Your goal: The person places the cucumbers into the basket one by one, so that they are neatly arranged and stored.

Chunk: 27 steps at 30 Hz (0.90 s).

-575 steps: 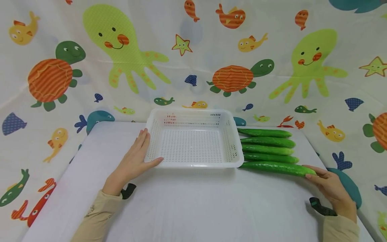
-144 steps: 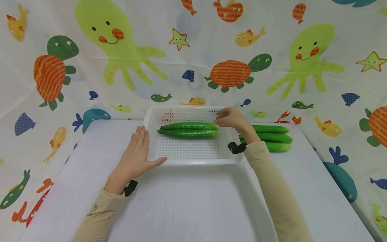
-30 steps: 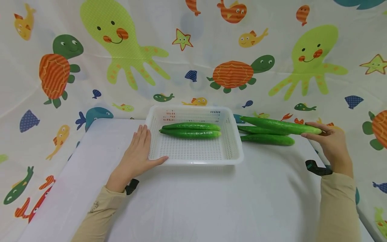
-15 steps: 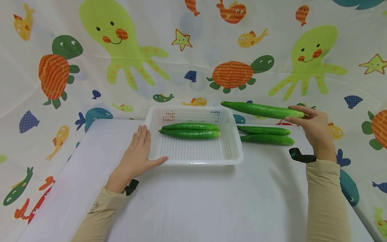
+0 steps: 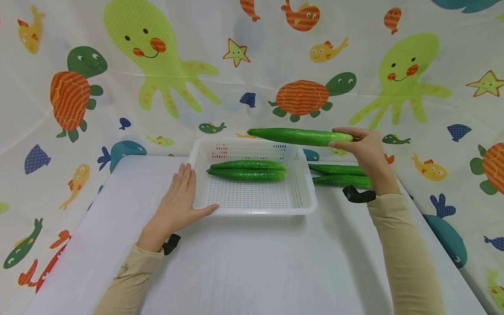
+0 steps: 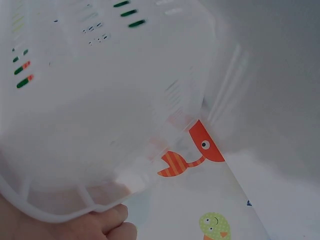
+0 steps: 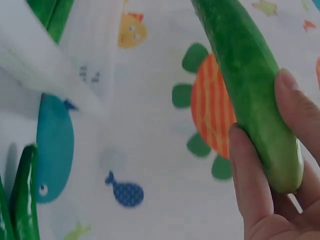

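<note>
In the head view a cucumber (image 5: 295, 136) hangs level above the back right of a white plastic basket (image 5: 252, 211). My right hand (image 5: 366, 148) pinches its paler end between thumb and fingers, as the right wrist view shows with the cucumber (image 7: 250, 85) up close. Two cucumbers (image 5: 248, 169) lie side by side in the basket, toward its back. With straight fingers and thumb spread, my left hand (image 5: 173, 208) rests against the basket's left side and front left corner. The left wrist view has the basket wall (image 6: 100, 100) filling most of it, with the fingers (image 6: 117, 220) partly hidden below.
Right of the basket, two more cucumbers (image 5: 338, 175) lie on the white table (image 5: 252, 262), their right ends partly behind my right hand and wrist. A printed curtain (image 5: 252, 65) with sea animals hangs just behind the table.
Two cucumbers have gone from the right-hand pile into the basket. In the last second my right hand has lifted a third and carried it left over the basket; my left hand stays put.
</note>
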Tool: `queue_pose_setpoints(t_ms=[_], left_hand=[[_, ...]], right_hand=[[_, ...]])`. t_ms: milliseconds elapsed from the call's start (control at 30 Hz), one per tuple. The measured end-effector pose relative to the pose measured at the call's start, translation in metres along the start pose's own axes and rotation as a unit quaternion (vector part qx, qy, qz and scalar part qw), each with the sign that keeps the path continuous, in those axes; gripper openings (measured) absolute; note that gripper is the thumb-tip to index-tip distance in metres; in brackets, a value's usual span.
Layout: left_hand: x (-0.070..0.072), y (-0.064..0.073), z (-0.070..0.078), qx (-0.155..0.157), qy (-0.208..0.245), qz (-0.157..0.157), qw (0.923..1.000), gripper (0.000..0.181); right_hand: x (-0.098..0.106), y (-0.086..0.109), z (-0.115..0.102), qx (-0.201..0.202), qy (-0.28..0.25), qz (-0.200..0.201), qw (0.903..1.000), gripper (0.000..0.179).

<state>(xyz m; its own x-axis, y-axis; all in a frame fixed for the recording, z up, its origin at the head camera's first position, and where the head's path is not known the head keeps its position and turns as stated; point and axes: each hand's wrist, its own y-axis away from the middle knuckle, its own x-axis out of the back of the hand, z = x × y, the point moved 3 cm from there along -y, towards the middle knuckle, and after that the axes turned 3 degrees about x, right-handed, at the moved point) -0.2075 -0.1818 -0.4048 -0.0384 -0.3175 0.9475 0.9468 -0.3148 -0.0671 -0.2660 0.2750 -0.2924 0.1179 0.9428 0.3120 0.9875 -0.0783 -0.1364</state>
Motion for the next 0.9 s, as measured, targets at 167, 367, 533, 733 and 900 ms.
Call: queue_pose_setpoints(t_ms=[167,367,533,733,900], left_hand=[[0.0,0.0,0.0,0.002,0.0,0.0,1.0,0.126],[0.0,0.0,0.0,-0.001,-0.002,0.003,1.0,0.125],[0.001,0.0,0.001,-0.006,0.001,0.006,1.0,0.124],[0.001,0.0,0.001,-0.009,0.002,0.012,0.9999,0.124],[0.0,0.0,0.0,-0.006,0.002,0.01,0.9999,0.124]], right_hand=[[-0.032,-0.005,-0.008,0.0,0.022,-0.041,0.9989,0.052],[-0.068,-0.01,-0.009,-0.018,0.021,-0.097,0.9949,0.049],[-0.094,-0.014,-0.003,-0.054,0.002,-0.131,0.9899,0.049],[-0.119,-0.017,0.008,-0.126,-0.044,-0.153,0.9792,0.052],[-0.132,-0.016,0.018,-0.171,-0.065,-0.156,0.9705,0.051]])
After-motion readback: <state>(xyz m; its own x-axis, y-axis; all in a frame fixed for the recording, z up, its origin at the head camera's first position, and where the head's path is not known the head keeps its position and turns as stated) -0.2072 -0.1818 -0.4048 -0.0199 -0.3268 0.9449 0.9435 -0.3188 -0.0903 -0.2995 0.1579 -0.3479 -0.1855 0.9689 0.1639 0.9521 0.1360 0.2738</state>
